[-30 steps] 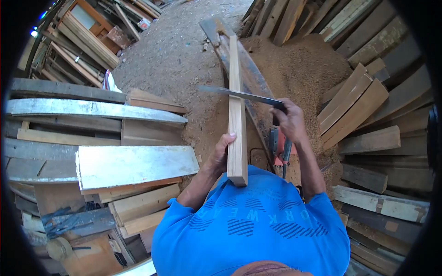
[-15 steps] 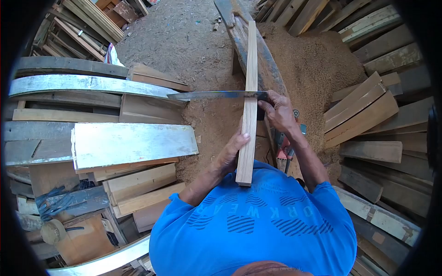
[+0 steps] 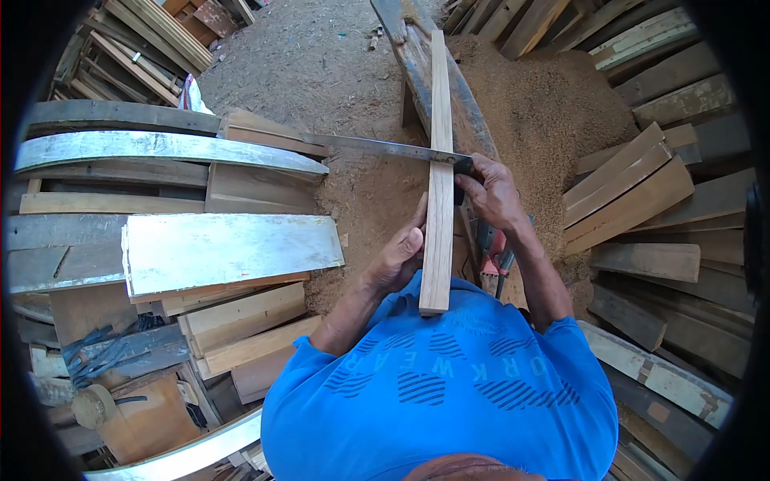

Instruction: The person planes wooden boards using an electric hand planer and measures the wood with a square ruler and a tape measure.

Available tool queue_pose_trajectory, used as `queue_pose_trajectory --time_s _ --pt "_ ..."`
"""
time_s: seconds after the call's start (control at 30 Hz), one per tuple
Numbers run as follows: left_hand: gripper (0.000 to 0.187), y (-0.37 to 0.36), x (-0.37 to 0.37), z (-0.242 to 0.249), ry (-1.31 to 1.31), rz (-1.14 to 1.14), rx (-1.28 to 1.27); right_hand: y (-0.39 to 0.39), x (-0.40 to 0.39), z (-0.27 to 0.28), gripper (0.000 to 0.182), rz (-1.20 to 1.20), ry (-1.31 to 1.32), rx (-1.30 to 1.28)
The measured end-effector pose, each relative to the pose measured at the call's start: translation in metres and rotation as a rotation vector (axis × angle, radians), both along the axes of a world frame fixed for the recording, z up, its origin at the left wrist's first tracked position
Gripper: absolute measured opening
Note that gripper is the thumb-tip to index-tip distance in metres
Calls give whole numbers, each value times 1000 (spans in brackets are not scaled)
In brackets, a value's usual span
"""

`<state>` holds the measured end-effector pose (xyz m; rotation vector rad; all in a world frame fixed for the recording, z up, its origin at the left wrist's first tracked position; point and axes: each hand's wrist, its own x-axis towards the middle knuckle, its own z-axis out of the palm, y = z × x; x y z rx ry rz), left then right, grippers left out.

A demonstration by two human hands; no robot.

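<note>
Over the worktop [image 3: 469,108]: timber [image 3: 439,188], likely stiff, best held by its edges
Right grip [image 3: 492,192]: saw [image 3: 385,147] clasped
Left grip [image 3: 401,247]: timber touched, closure unclear

Blue shirt [image 3: 433,429], one: printed chest lettering [image 3: 446,366], "ORKWEAR" legible; smaller line nearby, too faint to read.

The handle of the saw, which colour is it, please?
Black; the saw handle shows best in the head view, partly covered by the right hand.
</note>
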<state>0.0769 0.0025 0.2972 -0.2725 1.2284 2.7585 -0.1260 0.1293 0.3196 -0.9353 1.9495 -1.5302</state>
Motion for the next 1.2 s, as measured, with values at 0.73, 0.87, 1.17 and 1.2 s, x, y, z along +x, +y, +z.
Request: queue_pose_trajectory --time_s 0.73,0.87,1.17,1.2 --pt "84 12 -42 54 13 92 79 37 20 69 18 26 92 -97" --pt "85 3 -42 32 62 39 81 38 22 77 18 22 130 -34" --pt "85 -3 -31 51 47 83 -40 27 33 62 15 -1 178 -5" --pt "84 -9 -26 44 15 74 -5 23 36 60 14 -5 187 16"
